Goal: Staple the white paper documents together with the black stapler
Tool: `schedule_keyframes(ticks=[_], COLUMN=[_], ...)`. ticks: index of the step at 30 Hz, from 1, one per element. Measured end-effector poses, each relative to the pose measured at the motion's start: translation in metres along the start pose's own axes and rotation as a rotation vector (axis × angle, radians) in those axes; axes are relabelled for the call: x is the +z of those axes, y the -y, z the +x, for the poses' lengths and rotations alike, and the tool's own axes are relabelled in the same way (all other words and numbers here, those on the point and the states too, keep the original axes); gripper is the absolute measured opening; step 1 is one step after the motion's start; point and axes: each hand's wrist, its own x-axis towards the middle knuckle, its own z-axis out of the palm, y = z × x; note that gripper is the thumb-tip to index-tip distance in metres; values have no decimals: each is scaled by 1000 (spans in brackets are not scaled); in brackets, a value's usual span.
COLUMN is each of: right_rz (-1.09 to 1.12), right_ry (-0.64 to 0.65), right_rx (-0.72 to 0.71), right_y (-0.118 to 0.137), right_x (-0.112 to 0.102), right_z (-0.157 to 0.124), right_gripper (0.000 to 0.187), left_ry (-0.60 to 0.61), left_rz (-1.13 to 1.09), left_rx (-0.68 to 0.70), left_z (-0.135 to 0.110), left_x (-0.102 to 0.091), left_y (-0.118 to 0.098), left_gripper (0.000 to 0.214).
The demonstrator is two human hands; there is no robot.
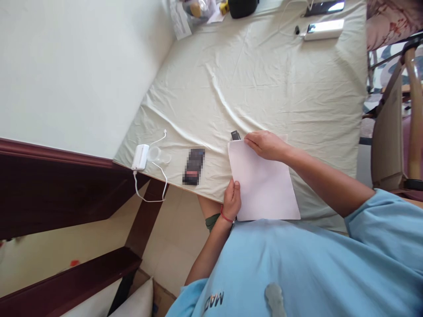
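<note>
White paper (266, 189) lies flat at the near edge of the cloth-covered table, close against my blue shirt. My left hand (233, 199) grips its left edge, thumb on top and the fingers hidden underneath. At the far edge of the paper, my right hand (264, 144) is bent over with its fingers pressed together at the sheet. Whether it pinches the edge or only rests there is hard to make out. A small black object (235, 135) sticks out just beyond the paper's far left corner.
A phone (194, 166) with a blurred screen lies left of the paper. Farther left sits a white power adapter (140, 157) with its cable. Another white device (324, 30), a black case (243, 6) and a plastic bag (200, 9) are at the far side. A chair (390, 127) stands right.
</note>
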Motion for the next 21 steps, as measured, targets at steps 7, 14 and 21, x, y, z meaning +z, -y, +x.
schedule_keyframes(ticks=[7,14,21], right_rz=[-38,-85,-98], right_ry=[46,22,59], right_rx=[3,-15,-85], right_y=[0,3,1], right_x=[8,6,11], right_z=[23,25,22], right_gripper=[35,35,37], left_ry=[40,31,-17], left_rz=[-8,-55,-78], left_rx=[3,6,22], left_z=[10,11,22], left_x=[1,3,11], left_y=[-4,-9,-4], left_gripper=[57,60,60])
